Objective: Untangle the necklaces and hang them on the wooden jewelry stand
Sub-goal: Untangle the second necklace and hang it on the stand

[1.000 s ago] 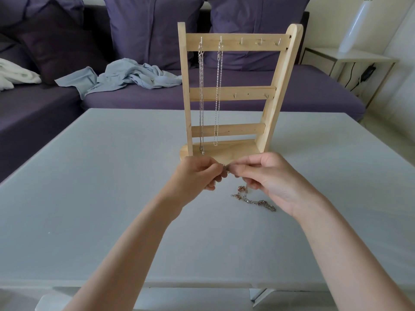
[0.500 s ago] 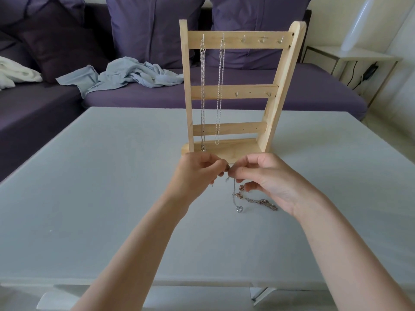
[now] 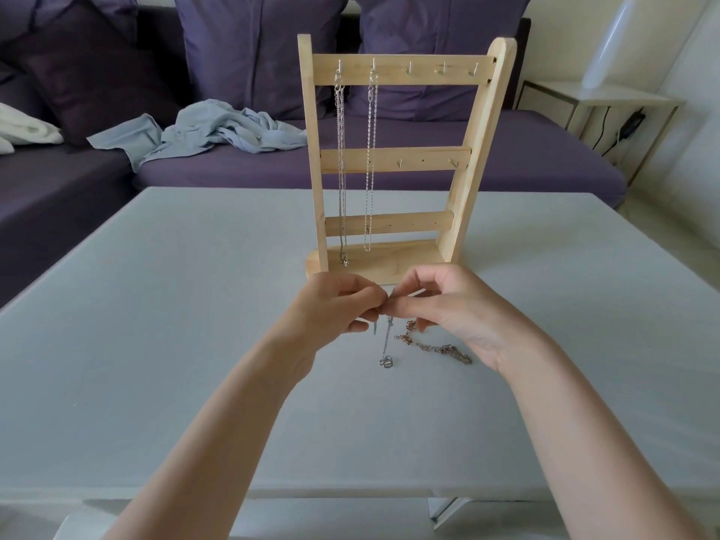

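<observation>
The wooden jewelry stand stands upright on the table, just beyond my hands. Two silver necklaces hang from its top rail: one on the leftmost hook, another on the second hook. My left hand and my right hand meet fingertip to fingertip in front of the stand's base, both pinching a thin silver necklace. It hangs down from my fingers to a small pendant near the table. A rose-coloured chain lies bunched on the table under my right hand.
The grey table reaches to a purple sofa behind it. A crumpled light blue cloth lies on the sofa seat. At the far right stand a side table and a white vase.
The silver necklace with its pendant has come free of the pile and now hangs from my pinching fingers. Both hands rose slightly; the rose chain stays on the table.
</observation>
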